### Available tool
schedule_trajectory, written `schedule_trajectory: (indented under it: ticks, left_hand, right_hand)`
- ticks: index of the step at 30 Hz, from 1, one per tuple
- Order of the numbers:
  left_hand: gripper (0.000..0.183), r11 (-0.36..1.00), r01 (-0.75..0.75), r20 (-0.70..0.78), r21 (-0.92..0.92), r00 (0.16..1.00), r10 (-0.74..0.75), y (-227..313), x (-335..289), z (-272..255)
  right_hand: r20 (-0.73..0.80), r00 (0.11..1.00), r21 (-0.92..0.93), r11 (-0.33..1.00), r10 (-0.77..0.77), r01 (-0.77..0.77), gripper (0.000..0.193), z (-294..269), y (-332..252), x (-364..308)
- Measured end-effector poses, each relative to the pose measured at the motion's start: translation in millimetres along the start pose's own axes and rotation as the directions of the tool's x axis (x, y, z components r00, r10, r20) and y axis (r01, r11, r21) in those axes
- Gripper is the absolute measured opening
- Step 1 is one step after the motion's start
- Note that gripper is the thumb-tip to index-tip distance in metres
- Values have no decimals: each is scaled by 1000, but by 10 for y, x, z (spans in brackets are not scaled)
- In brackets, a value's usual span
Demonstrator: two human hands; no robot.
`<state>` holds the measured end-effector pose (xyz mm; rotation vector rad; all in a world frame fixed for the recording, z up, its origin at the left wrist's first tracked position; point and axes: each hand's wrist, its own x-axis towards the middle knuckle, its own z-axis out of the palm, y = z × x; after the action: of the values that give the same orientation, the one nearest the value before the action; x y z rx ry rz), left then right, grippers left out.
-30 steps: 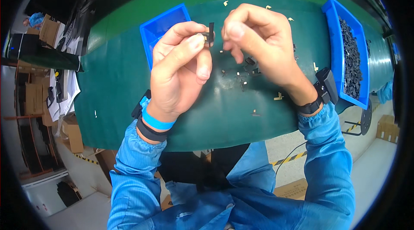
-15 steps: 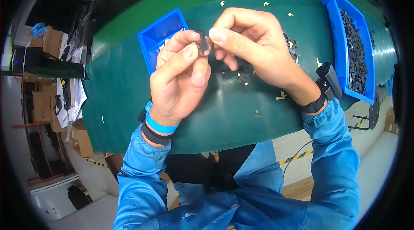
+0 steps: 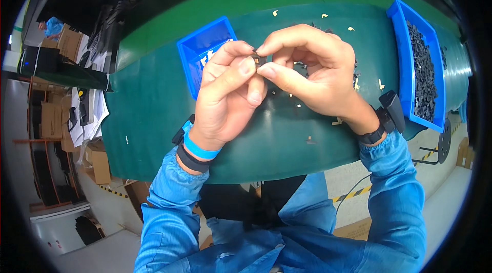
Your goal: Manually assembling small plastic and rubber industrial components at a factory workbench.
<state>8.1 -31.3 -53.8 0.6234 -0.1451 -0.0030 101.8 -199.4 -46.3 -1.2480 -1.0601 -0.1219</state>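
Note:
Between both sets of fingertips is a small black plastic part (image 3: 261,60) with a cream patch on it. My left hand (image 3: 225,86) pinches its left side between thumb and fingers, palm turned up. From the right, the thumb and index finger of my right hand (image 3: 320,65) close on the same part. The fingertips cover much of its shape. Below and behind the hands, small black parts with cream bits (image 3: 291,100) lie on the green table mat (image 3: 256,145). My right hand partly hides a pile of black pieces.
At the left stands a blue bin (image 3: 188,60) with small cream pieces (image 3: 207,58). A longer blue bin (image 3: 407,70) at the right is filled with black parts (image 3: 423,78). Loose cream pieces (image 3: 381,84) are scattered on the mat. A stool (image 3: 444,142) stands beyond the right edge.
The black part, upright before, is now turned, showing its cream patch. My right thumb and index finger have closed onto it. The whole view has shifted slightly.

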Motion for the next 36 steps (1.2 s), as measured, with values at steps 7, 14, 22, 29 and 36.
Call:
schedule_trajectory:
  ticks: [7,14,22,29,36]
  left_hand:
    - [19,988,-66,60,142,997,58,-19,12,-20]
    - [32,948,-109,111,299,991,79,39,34,5]
    - [37,953,-112,139,281,987,75,-28,32,31]
    - [58,906,-61,59,418,997,40,-19,14,116]
    - [62,919,-33,35,393,999,20,-19,12,110]
  right_hand:
    - [50,999,-2,1000,2,-2,22,-33,-36,9]
    - [133,984,150,979,118,-138,16,-39,-114,35]
    - [237,949,248,931,211,-269,13,-39,-158,-16]
    - [235,962,228,955,137,-192,8,-52,-162,-10]
    - [256,948,222,943,190,-249,13,-54,-210,-3]
